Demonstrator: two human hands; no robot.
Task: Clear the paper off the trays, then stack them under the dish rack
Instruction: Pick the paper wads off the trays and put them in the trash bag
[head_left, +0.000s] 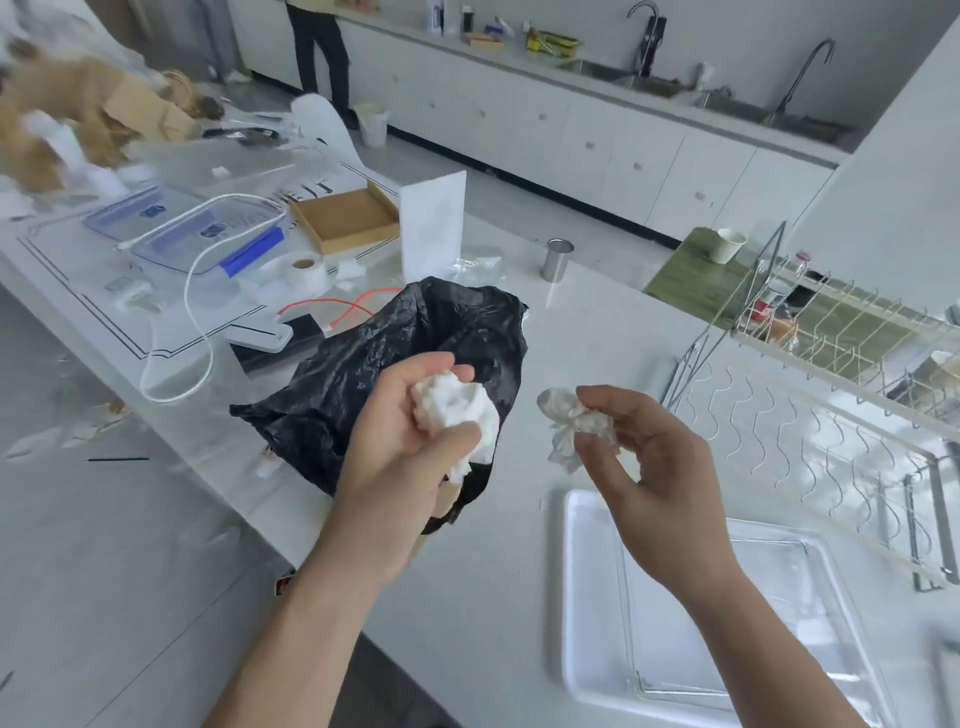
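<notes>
My left hand (410, 441) is closed around a crumpled white paper wad (457, 410), held over a black rubbish bag (363, 364) that lies open on the white counter. My right hand (639, 447) pinches a second, thinner crumpled paper (569, 421) between thumb and fingers, to the right of the bag. Below my right hand a white tray (587, 597) lies on the counter with a clear tray (769, 623) on top of it; no paper shows on them. The wire dish rack (831, 338) stands at the right.
A metal cup (558, 258), a white upright board (432, 224), an open cardboard box (345, 218), plastic container lids (197, 228), a tape roll (304, 267) and cables crowd the counter's far left. A person stands by the back cabinets (319, 52).
</notes>
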